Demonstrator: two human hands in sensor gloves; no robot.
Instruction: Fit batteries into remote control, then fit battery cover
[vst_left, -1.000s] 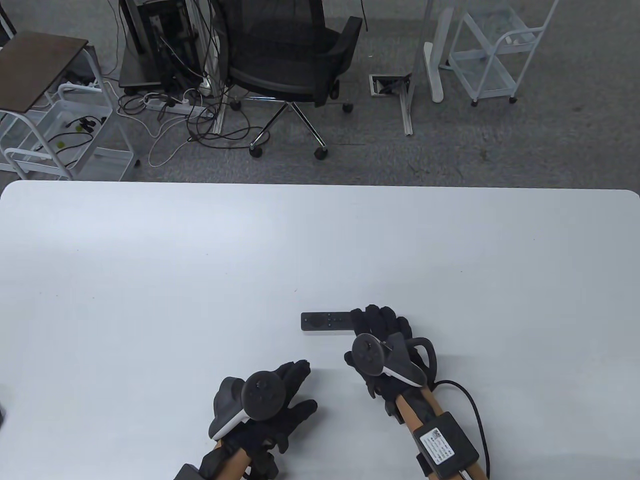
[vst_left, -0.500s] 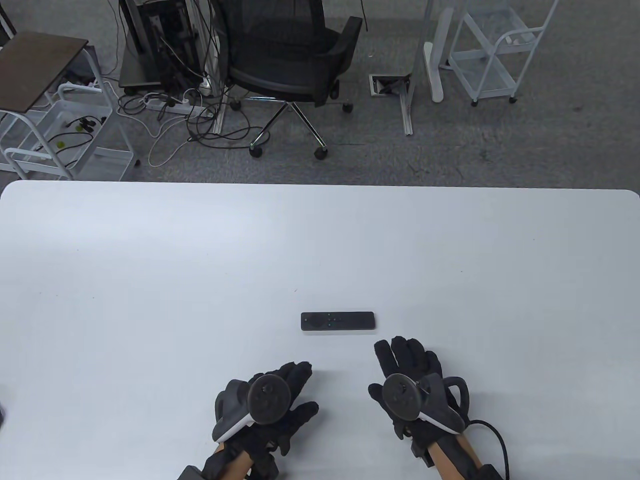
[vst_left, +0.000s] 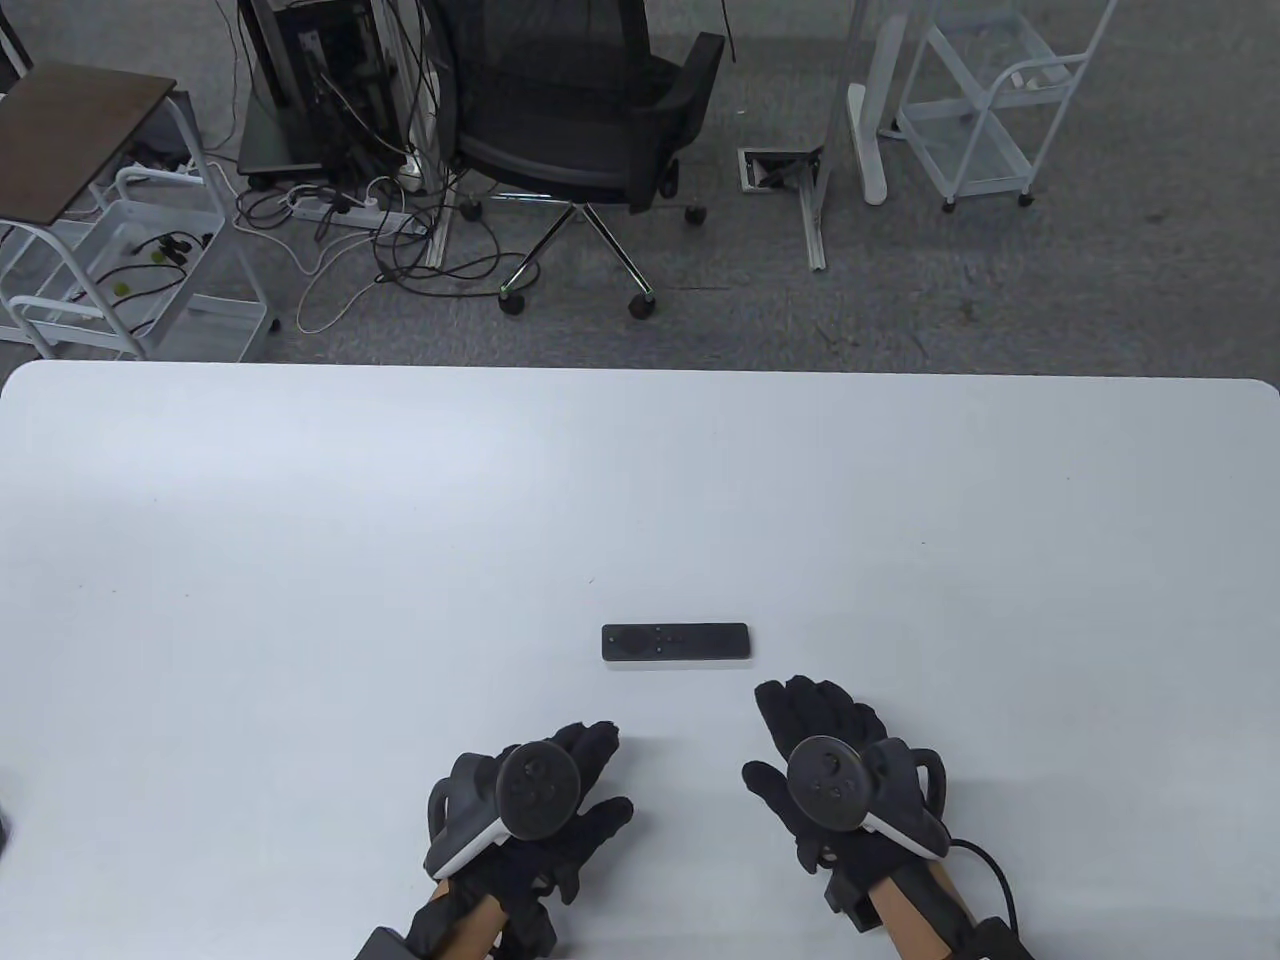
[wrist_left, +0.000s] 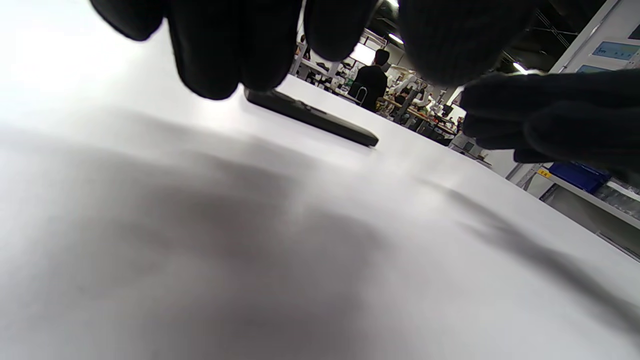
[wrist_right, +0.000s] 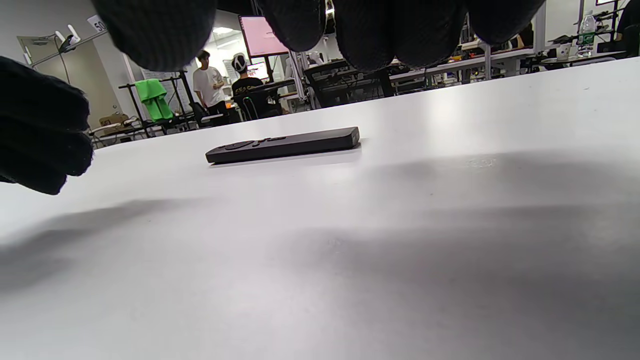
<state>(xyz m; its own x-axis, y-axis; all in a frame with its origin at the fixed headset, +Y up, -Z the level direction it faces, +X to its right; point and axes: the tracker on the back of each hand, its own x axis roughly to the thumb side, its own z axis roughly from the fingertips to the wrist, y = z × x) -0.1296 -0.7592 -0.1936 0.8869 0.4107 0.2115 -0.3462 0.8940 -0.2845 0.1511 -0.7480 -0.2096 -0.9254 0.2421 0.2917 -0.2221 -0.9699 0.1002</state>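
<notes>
Table view: both hands' fingers (vst_left: 815, 705) spread, empty.

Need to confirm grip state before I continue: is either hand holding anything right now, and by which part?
Nothing is held. The left hand and right hand are both empty, apart from the remote, which lies flat on the table.

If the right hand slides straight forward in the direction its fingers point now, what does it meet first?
Probably the remote control, at its right end. The right hand points up and slightly left in the table view, with only bare table in between. It might just pass beside the remote's right end; the line is close.
</notes>
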